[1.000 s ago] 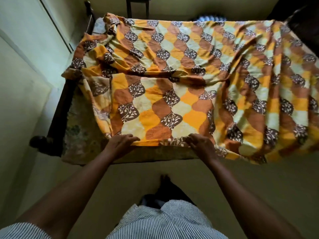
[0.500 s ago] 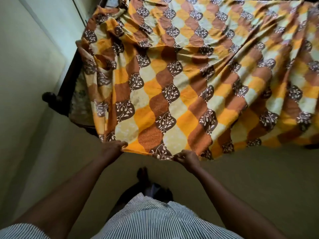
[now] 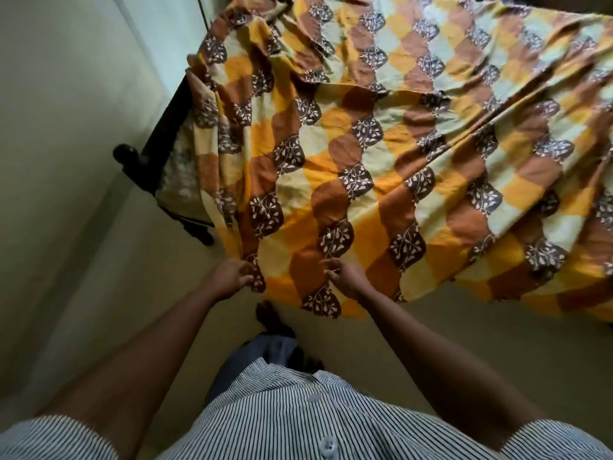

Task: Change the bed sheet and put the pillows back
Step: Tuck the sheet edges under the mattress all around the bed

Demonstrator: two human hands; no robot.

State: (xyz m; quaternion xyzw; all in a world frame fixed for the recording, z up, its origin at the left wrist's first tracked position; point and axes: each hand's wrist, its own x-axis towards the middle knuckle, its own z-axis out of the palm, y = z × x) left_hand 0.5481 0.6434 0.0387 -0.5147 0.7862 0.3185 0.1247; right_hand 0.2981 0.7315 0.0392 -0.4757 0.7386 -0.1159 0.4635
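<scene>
Half done at most, I judge: the patterned bed sheet (image 3: 365,144) lies rumpled across the bed (image 3: 156,134), centre to upper right. The left hand (image 3: 232,277) and right hand (image 3: 346,277) each hold a pinching grip on its lower hem (no pillows in sight).

bed sheet (image 3: 381,167): matt woven cloth, creased | bed frame (image 3: 156,141): dark glossy wood | shirt (image 3: 298,416): striped cloth | floor (image 3: 481,343): smooth, matt
</scene>
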